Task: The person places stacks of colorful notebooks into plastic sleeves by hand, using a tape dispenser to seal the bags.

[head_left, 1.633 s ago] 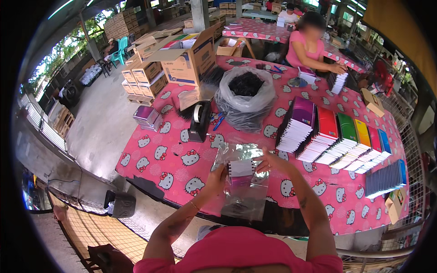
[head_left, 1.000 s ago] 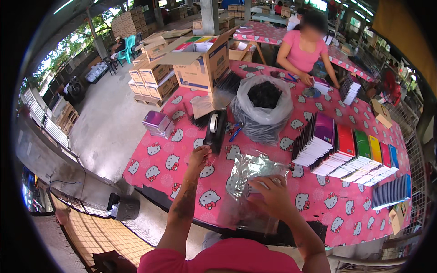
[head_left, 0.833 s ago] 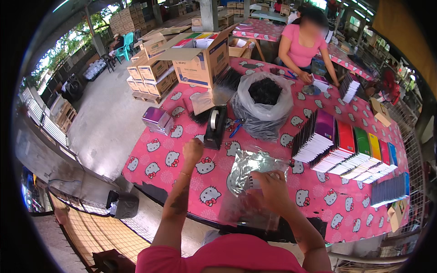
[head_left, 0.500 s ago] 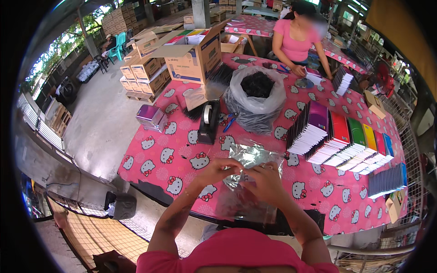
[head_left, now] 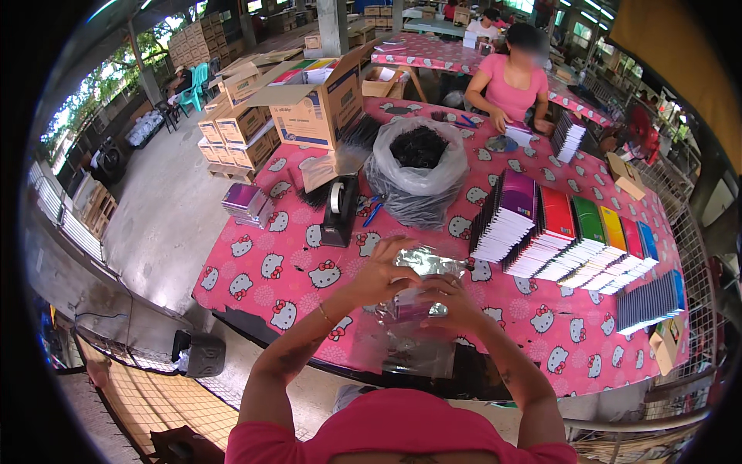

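Both hands point(head_left: 417, 290) clutch a clear plastic bag point(head_left: 421, 309) over the pink cartoon-print table point(head_left: 294, 271); concrete floor point(head_left: 162, 224) left

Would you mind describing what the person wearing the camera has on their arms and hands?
Both forearms are bare, with no gloves on either hand. The left hand has a thin gold-coloured bracelet at its wrist. The right hand shows no ring or watch that I can make out; a small dark mark sits on that forearm. A pink short-sleeved top covers the shoulders at the lower edge.
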`<state>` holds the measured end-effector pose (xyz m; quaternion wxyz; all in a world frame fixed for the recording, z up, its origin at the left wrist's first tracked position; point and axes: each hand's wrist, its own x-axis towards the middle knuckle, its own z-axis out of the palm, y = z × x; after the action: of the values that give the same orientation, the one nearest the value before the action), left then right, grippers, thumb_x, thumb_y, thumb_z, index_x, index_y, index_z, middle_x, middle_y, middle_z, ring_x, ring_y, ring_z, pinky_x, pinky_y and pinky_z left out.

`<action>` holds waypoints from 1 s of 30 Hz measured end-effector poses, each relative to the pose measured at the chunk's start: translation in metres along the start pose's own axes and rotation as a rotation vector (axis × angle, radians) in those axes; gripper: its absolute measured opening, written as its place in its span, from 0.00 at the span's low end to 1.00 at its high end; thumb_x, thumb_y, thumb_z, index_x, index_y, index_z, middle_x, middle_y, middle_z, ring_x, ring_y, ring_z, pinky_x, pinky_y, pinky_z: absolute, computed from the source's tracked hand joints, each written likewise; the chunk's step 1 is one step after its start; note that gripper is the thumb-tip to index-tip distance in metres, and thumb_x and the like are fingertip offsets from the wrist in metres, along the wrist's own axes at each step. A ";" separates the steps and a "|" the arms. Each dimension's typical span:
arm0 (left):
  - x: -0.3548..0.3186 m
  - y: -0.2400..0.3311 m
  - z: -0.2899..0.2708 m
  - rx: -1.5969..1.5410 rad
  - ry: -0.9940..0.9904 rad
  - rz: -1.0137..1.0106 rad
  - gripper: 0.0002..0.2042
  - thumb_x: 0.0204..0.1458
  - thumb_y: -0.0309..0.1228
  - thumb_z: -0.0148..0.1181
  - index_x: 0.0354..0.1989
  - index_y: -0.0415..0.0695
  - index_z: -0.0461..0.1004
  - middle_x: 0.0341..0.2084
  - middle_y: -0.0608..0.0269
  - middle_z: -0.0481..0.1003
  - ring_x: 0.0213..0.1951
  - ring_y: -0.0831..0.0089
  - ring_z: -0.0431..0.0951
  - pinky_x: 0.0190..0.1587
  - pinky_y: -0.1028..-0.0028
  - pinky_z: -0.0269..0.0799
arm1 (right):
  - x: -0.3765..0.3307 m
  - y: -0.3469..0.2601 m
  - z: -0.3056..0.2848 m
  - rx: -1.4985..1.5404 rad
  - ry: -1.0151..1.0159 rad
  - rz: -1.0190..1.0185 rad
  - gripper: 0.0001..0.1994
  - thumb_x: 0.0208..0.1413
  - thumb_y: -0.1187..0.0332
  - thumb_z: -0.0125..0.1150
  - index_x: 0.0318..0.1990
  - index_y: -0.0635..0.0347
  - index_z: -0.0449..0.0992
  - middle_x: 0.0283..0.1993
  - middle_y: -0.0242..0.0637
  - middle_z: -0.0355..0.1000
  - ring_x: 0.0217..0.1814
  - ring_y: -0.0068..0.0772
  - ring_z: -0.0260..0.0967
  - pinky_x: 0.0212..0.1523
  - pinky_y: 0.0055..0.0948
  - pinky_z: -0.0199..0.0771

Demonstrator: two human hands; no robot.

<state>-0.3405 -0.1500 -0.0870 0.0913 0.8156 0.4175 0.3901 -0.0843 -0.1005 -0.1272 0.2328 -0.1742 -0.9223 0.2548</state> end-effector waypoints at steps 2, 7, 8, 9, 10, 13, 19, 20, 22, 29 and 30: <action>0.000 0.000 0.011 0.112 -0.016 0.023 0.11 0.45 0.28 0.71 0.38 0.51 0.82 0.63 0.54 0.62 0.66 0.46 0.58 0.64 0.51 0.57 | 0.000 -0.001 0.007 -0.014 -0.078 0.021 0.25 0.48 0.50 0.71 0.55 0.40 0.78 0.69 0.44 0.58 0.74 0.44 0.51 0.71 0.53 0.48; -0.006 -0.002 0.047 0.009 0.207 -0.252 0.23 0.47 0.30 0.71 0.54 0.51 0.74 0.64 0.44 0.58 0.67 0.45 0.56 0.64 0.51 0.58 | -0.003 -0.001 0.025 0.268 0.069 0.025 0.27 0.52 0.54 0.69 0.60 0.48 0.75 0.75 0.44 0.49 0.75 0.44 0.49 0.72 0.47 0.47; -0.006 -0.003 0.053 -0.077 0.290 -0.307 0.25 0.49 0.32 0.70 0.57 0.49 0.72 0.64 0.41 0.58 0.67 0.45 0.57 0.64 0.52 0.59 | -0.001 0.000 0.028 0.371 0.108 0.002 0.27 0.54 0.55 0.68 0.61 0.50 0.73 0.75 0.43 0.47 0.75 0.43 0.49 0.72 0.45 0.47; -0.005 -0.005 0.056 -0.161 0.376 -0.356 0.26 0.50 0.33 0.69 0.59 0.48 0.70 0.63 0.38 0.58 0.67 0.45 0.58 0.64 0.53 0.60 | 0.002 0.005 0.032 0.516 0.207 0.100 0.28 0.55 0.55 0.67 0.63 0.52 0.71 0.75 0.42 0.48 0.75 0.42 0.49 0.71 0.44 0.48; -0.008 -0.010 0.052 -0.418 0.327 -0.503 0.27 0.51 0.33 0.69 0.61 0.46 0.68 0.63 0.42 0.60 0.65 0.51 0.60 0.62 0.56 0.63 | 0.005 0.013 0.034 0.654 0.309 0.200 0.28 0.57 0.56 0.65 0.64 0.54 0.69 0.74 0.41 0.50 0.75 0.40 0.50 0.71 0.43 0.50; -0.036 -0.025 0.032 -0.861 0.051 -0.790 0.30 0.54 0.32 0.67 0.65 0.41 0.64 0.62 0.51 0.66 0.62 0.66 0.65 0.57 0.63 0.69 | 0.017 0.030 0.030 0.756 0.228 0.324 0.31 0.62 0.58 0.61 0.69 0.58 0.60 0.68 0.38 0.59 0.71 0.34 0.55 0.69 0.38 0.54; -0.041 0.017 0.008 -0.280 -0.199 -0.589 0.26 0.55 0.33 0.64 0.63 0.41 0.68 0.62 0.55 0.69 0.60 0.69 0.69 0.57 0.63 0.71 | 0.025 -0.009 -0.008 0.271 0.013 0.061 0.33 0.55 0.60 0.69 0.65 0.61 0.63 0.62 0.43 0.66 0.65 0.41 0.62 0.65 0.39 0.60; -0.046 0.027 0.006 -0.049 -0.144 -0.406 0.24 0.54 0.32 0.64 0.60 0.41 0.70 0.62 0.55 0.69 0.60 0.67 0.70 0.56 0.63 0.71 | 0.025 -0.019 -0.012 0.219 -0.008 0.066 0.27 0.52 0.63 0.70 0.59 0.57 0.70 0.60 0.43 0.67 0.61 0.43 0.65 0.62 0.41 0.63; -0.048 0.036 0.009 0.238 -0.081 -0.153 0.20 0.53 0.32 0.65 0.55 0.42 0.75 0.60 0.53 0.69 0.60 0.62 0.70 0.57 0.61 0.70 | 0.018 -0.012 -0.007 0.085 0.024 -0.043 0.22 0.50 0.67 0.70 0.53 0.58 0.74 0.56 0.42 0.69 0.59 0.45 0.65 0.60 0.40 0.65; -0.035 0.030 0.021 -0.059 -0.088 -0.306 0.13 0.47 0.27 0.65 0.43 0.43 0.78 0.46 0.52 0.75 0.46 0.56 0.76 0.49 0.58 0.71 | 0.020 -0.017 0.010 0.123 0.179 0.040 0.11 0.49 0.69 0.69 0.40 0.59 0.78 0.41 0.39 0.74 0.46 0.45 0.70 0.47 0.40 0.71; -0.026 0.030 0.020 -0.112 -0.101 -0.351 0.13 0.46 0.26 0.66 0.42 0.43 0.78 0.44 0.53 0.75 0.43 0.55 0.76 0.47 0.59 0.71 | 0.021 -0.019 0.009 0.117 0.185 0.060 0.11 0.49 0.69 0.69 0.39 0.59 0.78 0.40 0.39 0.74 0.45 0.45 0.70 0.45 0.40 0.71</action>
<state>-0.3170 -0.1852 -0.1003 0.2239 0.7423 0.5260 0.3495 -0.1099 -0.1098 -0.1163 0.3190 -0.2106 -0.8748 0.2976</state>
